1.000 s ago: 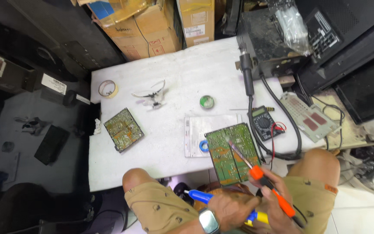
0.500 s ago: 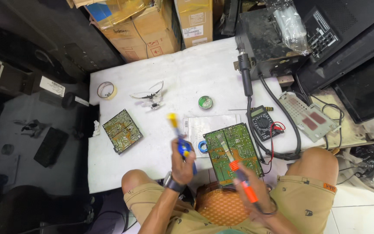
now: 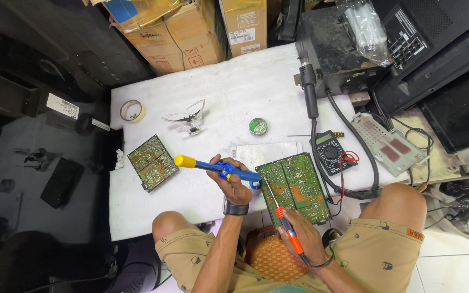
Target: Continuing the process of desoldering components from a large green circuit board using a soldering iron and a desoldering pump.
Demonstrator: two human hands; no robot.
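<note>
While both tools met at the board:
Left hand (image 3: pixel 236 184): closed around blue desoldering pump (image 3: pixel 219 167), nozzle at board edge.
Right hand (image 3: pixel 303 244): gripped orange soldering iron (image 3: pixel 280 212), tip on green circuit board (image 3: pixel 295 187).
Board position: table's near edge, beside multimeter (image 3: pixel 329 151).
Step, judged: desoldering a joint.
Next move, judged: nozzle kept close to the heated joint.

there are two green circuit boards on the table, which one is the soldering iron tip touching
The larger circuit board at the table edge, right in front of the person. The right hand holds the orange soldering iron onto it. The smaller board lies apart to the left, untouched.
</note>
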